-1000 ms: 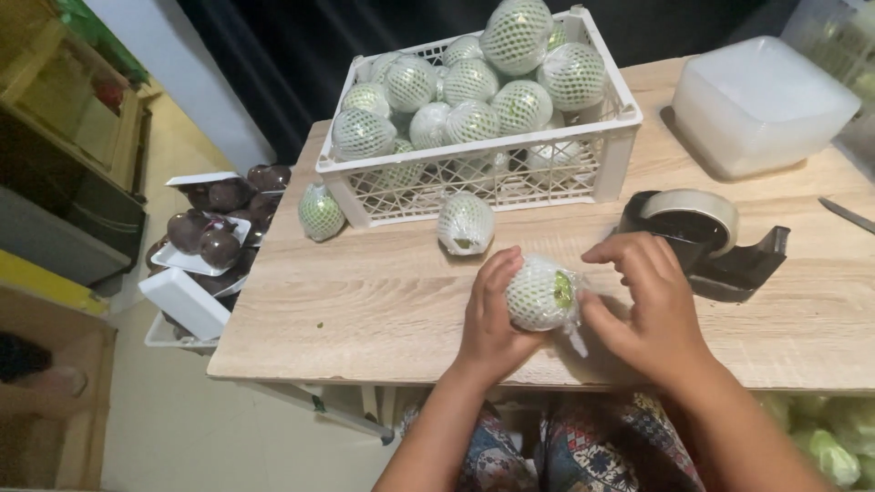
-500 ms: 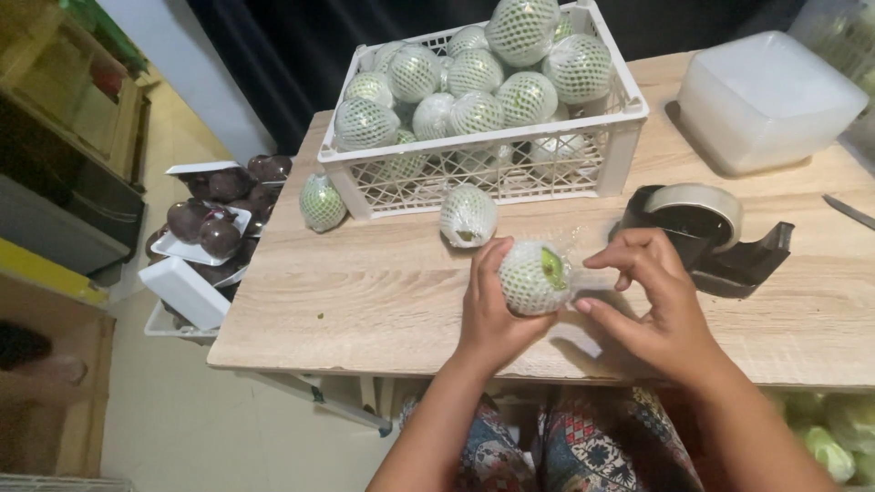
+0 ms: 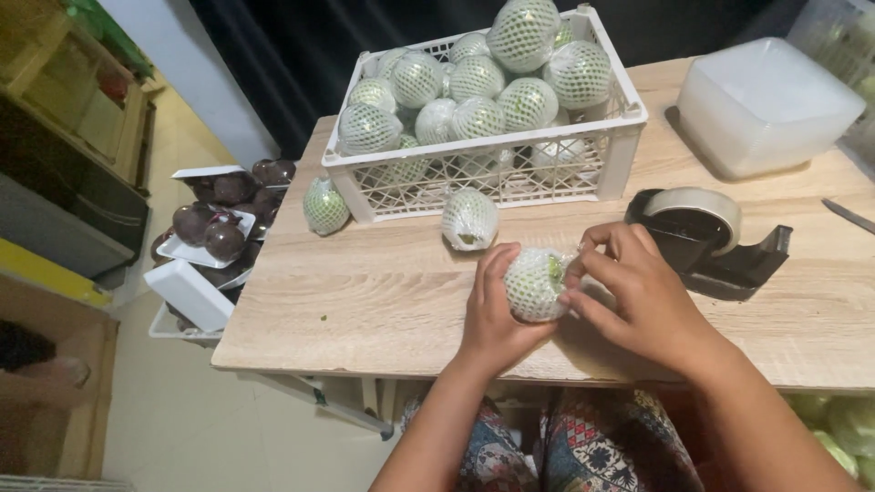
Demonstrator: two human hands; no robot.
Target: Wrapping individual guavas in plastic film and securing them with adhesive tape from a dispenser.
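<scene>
A round green fruit in white foam netting (image 3: pixel 533 282) is held just above the wooden table (image 3: pixel 365 301) near its front edge. My left hand (image 3: pixel 492 314) cups it from the left and below. My right hand (image 3: pixel 638 296) pinches the netting at the fruit's right side with thumb and fingers. Another netted fruit (image 3: pixel 469 219) lies on the table just behind, and a third one (image 3: pixel 325 207) lies at the left, beside the crate.
A white plastic crate (image 3: pixel 583 169) heaped with several netted fruits stands at the back. A black tape dispenser (image 3: pixel 711 237) sits right of my hands. Stacked white trays (image 3: pixel 766 105) are at the back right. Trays of dark fruits (image 3: pixel 214 228) sit low to the left.
The fruit has been turned in my hands, and my right fingers have shifted along the netting at its right side. Crate and dispenser have not moved.
</scene>
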